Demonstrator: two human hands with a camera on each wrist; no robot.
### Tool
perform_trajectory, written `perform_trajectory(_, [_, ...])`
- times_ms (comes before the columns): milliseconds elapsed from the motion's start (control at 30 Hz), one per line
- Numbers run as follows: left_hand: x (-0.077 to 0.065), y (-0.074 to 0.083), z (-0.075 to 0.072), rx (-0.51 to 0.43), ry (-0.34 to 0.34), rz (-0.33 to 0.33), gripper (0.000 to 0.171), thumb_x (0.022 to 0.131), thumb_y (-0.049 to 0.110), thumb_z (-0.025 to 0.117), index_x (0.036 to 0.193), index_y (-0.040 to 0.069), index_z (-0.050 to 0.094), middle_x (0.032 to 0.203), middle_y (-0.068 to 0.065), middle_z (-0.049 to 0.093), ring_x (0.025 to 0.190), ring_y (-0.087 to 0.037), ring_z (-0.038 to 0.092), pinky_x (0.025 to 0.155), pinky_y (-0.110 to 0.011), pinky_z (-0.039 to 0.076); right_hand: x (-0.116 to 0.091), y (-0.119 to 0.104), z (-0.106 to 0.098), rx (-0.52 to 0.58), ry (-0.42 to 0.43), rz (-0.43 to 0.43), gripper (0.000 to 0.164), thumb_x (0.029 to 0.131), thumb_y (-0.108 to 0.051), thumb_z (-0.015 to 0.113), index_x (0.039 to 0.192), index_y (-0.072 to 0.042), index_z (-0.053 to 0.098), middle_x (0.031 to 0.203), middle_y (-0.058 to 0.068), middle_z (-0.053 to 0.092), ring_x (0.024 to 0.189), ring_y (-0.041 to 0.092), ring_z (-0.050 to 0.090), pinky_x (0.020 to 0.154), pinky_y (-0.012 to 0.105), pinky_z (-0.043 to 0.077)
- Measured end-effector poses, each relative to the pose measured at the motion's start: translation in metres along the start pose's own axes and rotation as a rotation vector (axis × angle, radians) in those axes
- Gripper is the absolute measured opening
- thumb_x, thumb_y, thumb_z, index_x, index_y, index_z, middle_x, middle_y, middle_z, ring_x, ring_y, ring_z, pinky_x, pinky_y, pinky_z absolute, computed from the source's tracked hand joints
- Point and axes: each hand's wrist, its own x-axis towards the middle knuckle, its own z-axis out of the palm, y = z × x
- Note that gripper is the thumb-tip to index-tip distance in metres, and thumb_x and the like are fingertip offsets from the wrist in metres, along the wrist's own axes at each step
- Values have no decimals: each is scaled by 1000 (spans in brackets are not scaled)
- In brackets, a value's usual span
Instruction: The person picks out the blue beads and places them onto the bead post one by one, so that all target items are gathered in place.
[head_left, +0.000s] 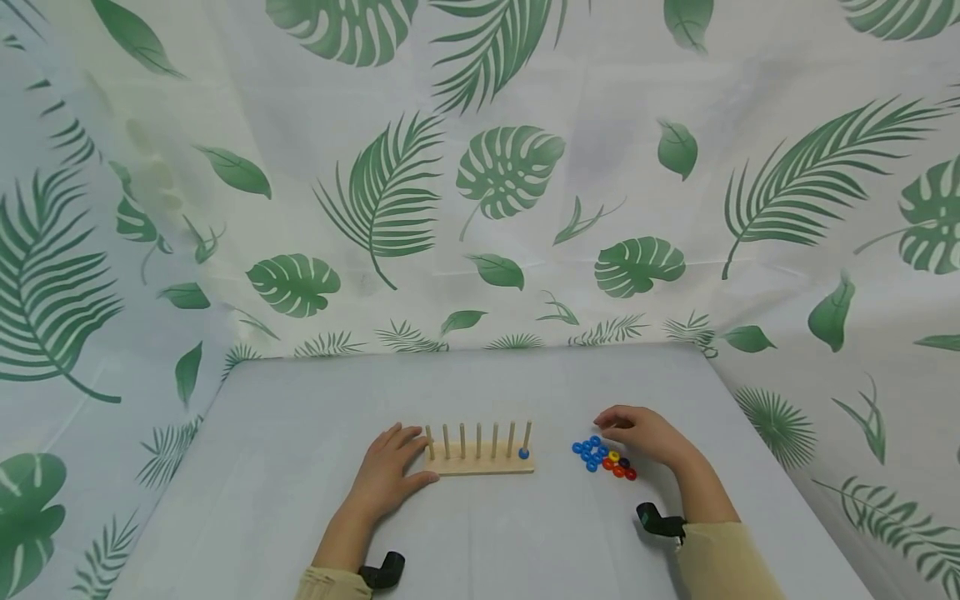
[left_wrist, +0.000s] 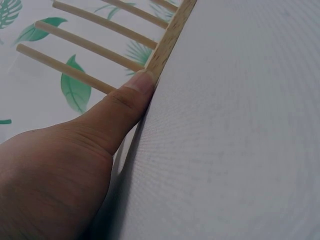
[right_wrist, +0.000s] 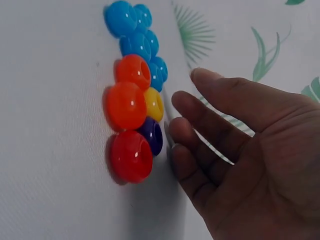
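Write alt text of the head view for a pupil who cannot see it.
A person's left hand holds the left end of a wooden peg rack with one blue bead on its rightmost peg. The right hand is near loose beads, mostly blue and red, on a pale table.

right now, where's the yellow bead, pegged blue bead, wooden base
yellow bead (right_wrist: 152, 104), right wrist view, its side
pegged blue bead (head_left: 523, 454), head view, its front
wooden base (head_left: 480, 465), head view, top face
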Motion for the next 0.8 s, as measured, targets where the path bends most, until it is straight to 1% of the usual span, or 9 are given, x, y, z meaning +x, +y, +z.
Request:
perform_trajectory(167, [-1, 1, -1, -6, -16, -14, 66, 83, 58, 69, 137, 20, 59, 147, -3, 52, 145, -36, 36, 121, -55, 26, 4, 8, 1, 26, -33, -2, 21, 92, -27, 71, 113, -24, 71, 108, 0, 66, 100, 20, 55, 90, 38, 53])
perform_trajectory(267, [0, 1, -1, -6, -18, -12, 66, 83, 58, 69, 137, 20, 59, 147, -3, 52, 145, -36, 36, 121, -55, 27, 8, 10, 3, 22, -48, 0, 21, 91, -27, 72, 112, -25, 72, 105, 0, 64, 98, 20, 55, 88, 35, 53])
perform_trajectory(367, [0, 1, 0, -5, -18, -10, 67, 83, 59, 68, 137, 20, 59, 147, -3, 52, 145, -36, 36, 121, -55, 27, 10, 10, 5, -4, -53, 2, 18, 91, -27, 72, 109, -26, 72, 103, 0, 63, 98, 20, 54, 87, 34, 52])
perform_trajectory(500, [-1, 0, -1, 3, -15, -11, 68, 83, 60, 68, 137, 20, 59, 147, -3, 52, 145, -36, 36, 121, -55, 27, 11, 8, 5, -40, -67, -1, 15, 92, -24, 70, 106, -28, 73, 104, -1, 63, 98, 20, 53, 88, 36, 52])
perform_trajectory(567, [-1, 1, -1, 2, -17, -12, 68, 83, 60, 68, 137, 20, 59, 147, -3, 52, 145, -36, 36, 121, -55, 27, 11, 7, 6, -48, -74, -4, 16, 92, -22, 70, 106, -27, 74, 103, -1, 63, 97, 20, 54, 87, 36, 53])
perform_trajectory(633, [-1, 1, -2, -2, -18, -10, 67, 83, 59, 68, 137, 20, 59, 147, -4, 52, 145, -36, 36, 121, -55, 27, 11, 6, 6, -51, -79, -9, 16, 92, -20, 70, 106, -26, 74, 102, 0, 63, 96, 19, 54, 85, 34, 52])
perform_trajectory(733, [0, 2, -3, -8, -19, -8, 66, 83, 58, 69, 137, 20, 59, 147, -4, 52, 144, -36, 36, 121, -56, 27, 11, 4, 6, -59, -80, -12, 15, 92, -20, 70, 106, -22, 73, 96, 1, 61, 92, 18, 53, 78, 30, 50])
perform_trajectory(800, [0, 2, -3, -10, -18, -8, 66, 83, 58, 69, 136, 20, 59, 147, -4, 52, 144, -37, 36, 121, -56, 27, 11, 2, 6, -61, -73, -2, 13, 92, -22, 71, 105, -22, 72, 92, 1, 58, 90, 18, 52, 74, 28, 46])
